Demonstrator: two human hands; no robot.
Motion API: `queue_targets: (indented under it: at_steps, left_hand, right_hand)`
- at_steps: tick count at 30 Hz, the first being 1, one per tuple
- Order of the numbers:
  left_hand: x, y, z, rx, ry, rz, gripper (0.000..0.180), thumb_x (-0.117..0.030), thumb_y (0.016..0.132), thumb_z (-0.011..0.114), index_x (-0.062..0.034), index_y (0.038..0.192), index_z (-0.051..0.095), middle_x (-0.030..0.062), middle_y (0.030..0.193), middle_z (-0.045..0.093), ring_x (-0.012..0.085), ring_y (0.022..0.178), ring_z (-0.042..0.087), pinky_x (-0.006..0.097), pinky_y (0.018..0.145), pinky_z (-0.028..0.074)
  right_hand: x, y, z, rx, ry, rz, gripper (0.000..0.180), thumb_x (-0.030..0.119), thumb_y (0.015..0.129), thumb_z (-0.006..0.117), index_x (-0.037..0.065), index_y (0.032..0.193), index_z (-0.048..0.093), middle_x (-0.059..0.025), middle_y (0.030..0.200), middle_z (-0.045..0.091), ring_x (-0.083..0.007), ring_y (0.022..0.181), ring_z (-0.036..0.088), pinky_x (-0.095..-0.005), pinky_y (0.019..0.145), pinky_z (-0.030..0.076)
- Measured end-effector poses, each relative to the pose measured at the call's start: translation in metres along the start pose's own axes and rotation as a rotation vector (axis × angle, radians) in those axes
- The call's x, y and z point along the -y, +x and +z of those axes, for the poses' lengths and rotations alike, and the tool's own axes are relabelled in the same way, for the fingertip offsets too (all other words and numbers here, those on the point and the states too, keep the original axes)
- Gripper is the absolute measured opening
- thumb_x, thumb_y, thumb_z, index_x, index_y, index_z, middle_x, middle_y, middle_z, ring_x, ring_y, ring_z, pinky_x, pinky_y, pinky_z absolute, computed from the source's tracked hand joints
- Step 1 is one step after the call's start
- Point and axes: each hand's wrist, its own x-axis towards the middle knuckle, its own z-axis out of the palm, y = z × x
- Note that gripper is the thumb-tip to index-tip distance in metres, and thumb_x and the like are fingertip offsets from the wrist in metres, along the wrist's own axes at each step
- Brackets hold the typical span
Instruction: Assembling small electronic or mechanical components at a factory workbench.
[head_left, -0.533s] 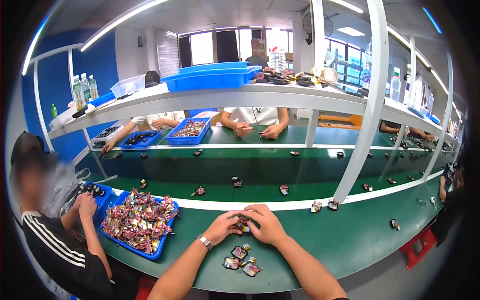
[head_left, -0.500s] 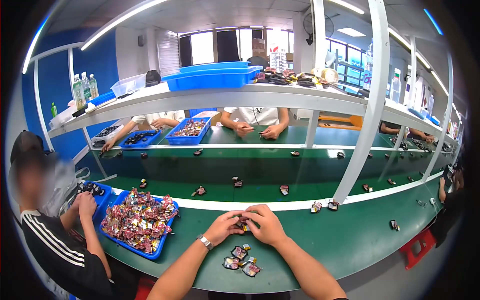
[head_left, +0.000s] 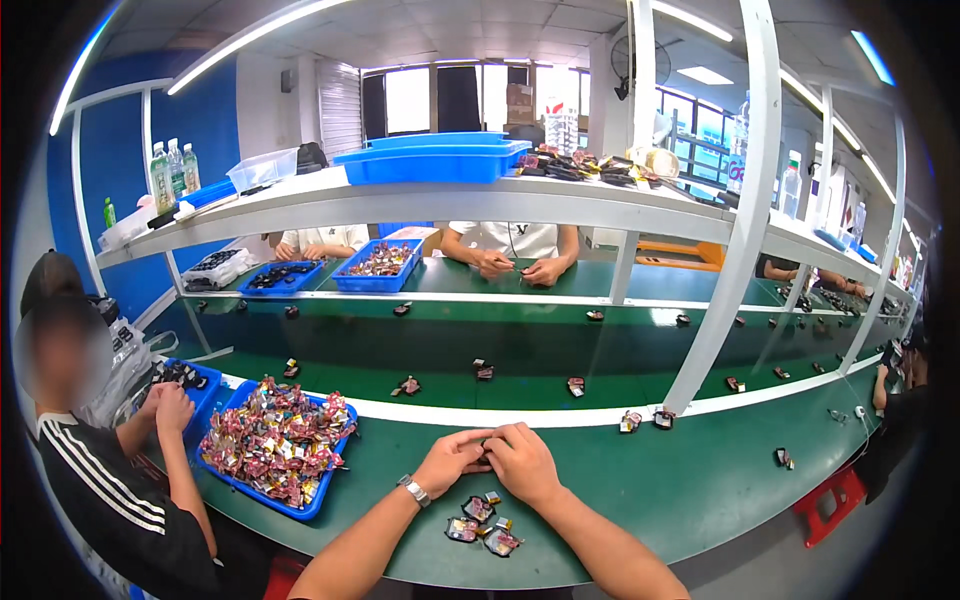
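Over the green table my left hand (head_left: 452,463), with a metal-banded watch on its wrist, and my right hand (head_left: 523,463) meet. Their fingers close around one small dark electronic module (head_left: 487,461), mostly covered by the fingertips. Nearer to me, between my forearms, lies a little group of similar modules, black-edged with pinkish boards and silver and yellow parts: a rear one (head_left: 479,508), a left one (head_left: 462,530) and a right one (head_left: 502,541). Left of my hands, a blue tray (head_left: 313,510) is heaped with pinkish and yellow electronic pieces.
Beyond a white rail (head_left: 400,411), a dark green conveyor belt (head_left: 530,345) carries scattered modules. A slanted white post (head_left: 715,270) rises at right toward a shelf (head_left: 440,206) with blue trays and bottles. A co-worker (head_left: 110,480) sits at left; others work across the belt.
My fingers have closed further over the module, so less of it shows. Across the belt at left, a co-worker's outstretched hand has drawn back. The view has shifted slightly.
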Motion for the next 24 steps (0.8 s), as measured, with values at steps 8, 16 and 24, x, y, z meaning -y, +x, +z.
queue_targets:
  at_steps: [8,16,24]
  left_hand:
    - [0.009,0.003,-0.005,0.020,-0.020,-0.009,0.027,-0.004,0.097,0.048,-0.0014,0.124,0.052,0.0101,0.114,0.063,0.0198,0.106,0.063,0.037,0.094,0.054]
    - [0.005,0.002,0.000,-0.004,-0.015,-0.020,0.027,0.002,0.096,0.046,-0.0005,0.122,0.051,0.0109,0.116,0.062,0.0202,0.107,0.063,0.037,0.094,0.054]
    - [0.006,0.003,-0.004,0.030,-0.002,-0.032,0.028,0.002,0.096,0.047,-0.0001,0.123,0.051,0.0111,0.115,0.062,0.0210,0.106,0.063,0.037,0.095,0.054]
  right_hand:
    - [-0.010,0.003,-0.004,0.136,0.123,-0.002,0.013,0.006,0.070,0.068,0.007,0.081,0.061,-0.0043,0.091,0.056,-0.0244,0.087,0.055,-0.0362,0.075,0.050]
    - [-0.010,-0.002,0.002,0.115,0.044,0.023,0.011,0.006,0.070,0.065,0.008,0.080,0.063,-0.0033,0.083,0.056,-0.0228,0.081,0.055,-0.0352,0.070,0.049]
    - [-0.015,-0.001,0.000,0.159,0.101,0.024,0.010,0.006,0.070,0.065,0.009,0.079,0.062,-0.0036,0.082,0.056,-0.0235,0.081,0.055,-0.0364,0.072,0.048]
